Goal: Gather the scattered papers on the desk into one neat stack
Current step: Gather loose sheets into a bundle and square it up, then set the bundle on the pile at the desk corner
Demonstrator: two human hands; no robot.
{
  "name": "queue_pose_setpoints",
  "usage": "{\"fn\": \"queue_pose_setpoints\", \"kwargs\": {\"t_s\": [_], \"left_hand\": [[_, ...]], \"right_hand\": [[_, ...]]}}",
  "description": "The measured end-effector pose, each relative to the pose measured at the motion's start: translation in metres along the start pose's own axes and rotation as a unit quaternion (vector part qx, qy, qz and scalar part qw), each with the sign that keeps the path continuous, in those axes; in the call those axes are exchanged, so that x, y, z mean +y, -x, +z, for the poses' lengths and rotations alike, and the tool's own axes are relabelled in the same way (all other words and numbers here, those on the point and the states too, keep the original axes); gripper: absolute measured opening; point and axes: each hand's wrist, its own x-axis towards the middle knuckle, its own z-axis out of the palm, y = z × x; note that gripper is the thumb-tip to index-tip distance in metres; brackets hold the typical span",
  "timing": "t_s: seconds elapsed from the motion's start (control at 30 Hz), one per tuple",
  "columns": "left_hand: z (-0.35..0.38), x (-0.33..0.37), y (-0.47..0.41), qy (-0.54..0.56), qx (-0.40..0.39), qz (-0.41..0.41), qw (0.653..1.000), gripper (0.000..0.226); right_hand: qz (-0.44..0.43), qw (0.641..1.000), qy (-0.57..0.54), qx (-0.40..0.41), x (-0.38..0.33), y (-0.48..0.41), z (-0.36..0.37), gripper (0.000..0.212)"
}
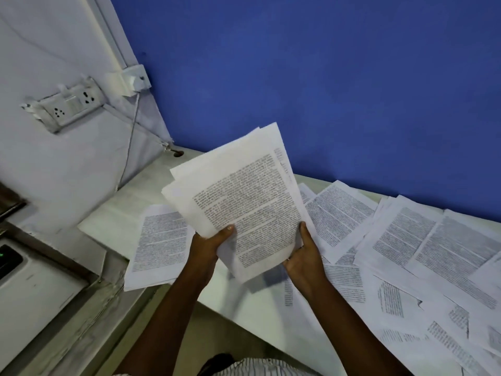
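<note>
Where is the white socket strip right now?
In the head view, the socket strip is mounted on the pale wall at upper left, above the desk's left end, beside a small white box.

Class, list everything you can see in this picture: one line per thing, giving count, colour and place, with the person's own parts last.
held papers: several sheets, white with black print, fanned unevenly, raised above the desk
scattered papers: many, white with black print, overlapping across the desk's right side
separate papers: a small pile, white, printed, on the desk's left side
desk: one, pale white, against the wall
wall: blue
socket board: one, white, on the pale panel at left
cable: one, thin, white, hanging toward the desk
left hand: fingers gripping the held papers' lower left edge
right hand: fingers gripping their lower right edge
</note>
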Motion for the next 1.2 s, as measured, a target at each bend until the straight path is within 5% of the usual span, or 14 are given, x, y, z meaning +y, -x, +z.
{"fn": "queue_pose_setpoints", "kwargs": {"t_s": [0.13,0.3,0.5,0.6,0.77,0.9,1.2], "left_hand": [[-0.014,0.0,-0.021,-0.055,0.011,-0.005,0.998,0.059],[-0.052,0.027,-0.052,-0.058,-0.03,-0.049,0.997,0.036],[-0.087,0.017,-0.078,-0.014,-0.08,-0.117,0.99,0.037],[-0.113,0.002,-0.092,-0.024,-0.083,-0.155,0.984,0.036],[-0.184,-0.002,-0.113,-0.029,-0.017,-0.183,0.982,0.042],[-0.242,0.001,-0.131,-0.043,0.032,-0.175,0.983,0.039],[-0.298,0.02,-0.156,-0.197,0.11,-0.15,0.963,0.036]], "right_hand": [[-0.042,0.989,0.125,0.06,-0.014,-0.006,-0.008,0.072],[-0.112,0.887,0.449,0.013,-0.035,-0.006,0.014,0.041],[-0.101,0.851,0.511,-0.066,0.023,-0.016,0.076,0.052],[-0.097,0.847,0.52,-0.053,0.065,-0.029,0.092,0.034],[-0.013,0.826,0.561,-0.043,0.111,-0.041,0.109,0.025],[0.068,0.768,0.631,-0.086,0.154,-0.058,0.129,0.024],[0.096,0.729,0.676,-0.058,0.222,-0.101,0.151,0.033]]}}
